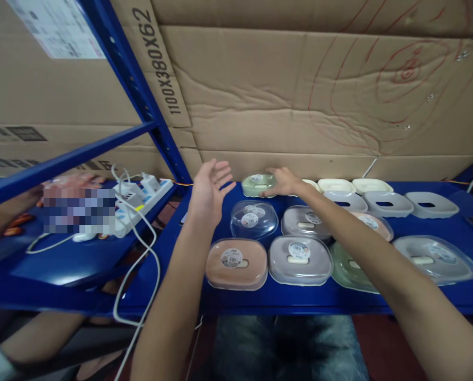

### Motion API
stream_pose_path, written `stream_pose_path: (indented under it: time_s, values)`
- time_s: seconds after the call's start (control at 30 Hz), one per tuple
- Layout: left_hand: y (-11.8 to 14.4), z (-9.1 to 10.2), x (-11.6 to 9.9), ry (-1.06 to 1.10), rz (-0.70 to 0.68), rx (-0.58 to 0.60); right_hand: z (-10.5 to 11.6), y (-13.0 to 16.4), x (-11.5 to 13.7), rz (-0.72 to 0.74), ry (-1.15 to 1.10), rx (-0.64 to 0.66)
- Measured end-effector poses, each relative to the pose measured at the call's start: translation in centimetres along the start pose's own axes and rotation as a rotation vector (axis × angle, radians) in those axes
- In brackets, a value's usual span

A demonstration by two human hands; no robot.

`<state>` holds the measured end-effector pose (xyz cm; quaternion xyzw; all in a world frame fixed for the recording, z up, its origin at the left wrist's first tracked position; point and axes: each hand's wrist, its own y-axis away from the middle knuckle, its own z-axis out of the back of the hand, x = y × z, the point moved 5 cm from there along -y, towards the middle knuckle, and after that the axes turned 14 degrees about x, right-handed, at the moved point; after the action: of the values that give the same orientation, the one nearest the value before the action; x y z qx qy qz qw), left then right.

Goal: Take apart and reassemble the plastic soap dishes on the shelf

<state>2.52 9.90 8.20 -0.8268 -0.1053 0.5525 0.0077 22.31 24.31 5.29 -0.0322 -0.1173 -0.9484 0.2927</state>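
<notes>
At the back of the blue shelf, my right hand grips the right end of a green plastic dish with a clear lid and a round label. My left hand is raised to the left of that dish, palm turned up, fingers apart and nothing in it. Just in front lies a clear lid with labels. Nearer to me are an orange lidded dish and a grey lidded dish. My right forearm partly covers another green dish.
Pale trays with dark slots stand in rows at the back right. A further lidded dish lies at the right. On the left are a power strip, a looping white cable, a blue post and another person's blurred hand. Cardboard backs the shelf.
</notes>
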Motion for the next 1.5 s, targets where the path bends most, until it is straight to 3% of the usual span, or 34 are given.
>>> stream_pose_path:
  time_s: [0.13,0.3,0.47,0.63,0.8,0.93,1.07,1.23,1.37,1.5]
  values:
    - [-0.2,-0.5,0.4,-0.047,0.008,0.062,-1.1,-0.1,0.8,-0.056,0.094,0.026]
    - [-0.3,-0.5,0.5,-0.096,-0.013,0.083,-0.5,1.2,0.8,-0.074,0.187,-0.01]
    - [-0.4,-0.8,0.5,-0.151,-0.037,0.11,0.7,2.6,-2.7,-0.072,0.23,0.077]
    - [-0.4,-1.4,0.8,-0.213,-0.031,0.157,-0.3,3.9,-6.4,-0.1,0.247,0.215]
    - [-0.2,-2.0,1.0,-0.267,-0.007,0.205,-1.8,4.8,-7.0,-0.041,0.251,0.197]
    - [0.2,-2.3,0.7,-0.309,-0.007,0.219,-0.8,5.3,-6.8,0.041,0.21,0.109]
    - [0.6,-2.6,0.4,-0.336,0.004,0.233,2.0,7.0,-5.4,0.134,0.158,-0.051]
    - [1.4,-3.7,0.4,-0.267,0.088,0.311,5.1,12.0,0.8,0.54,0.115,-0.39]
    - [2.2,-5.0,0.7,-0.16,0.139,0.496,4.6,14.5,5.2,0.664,0.157,-0.385]
    - [2.5,-5.5,0.9,-0.164,0.148,0.563,3.7,15.3,5.5,0.691,0.141,-0.36]
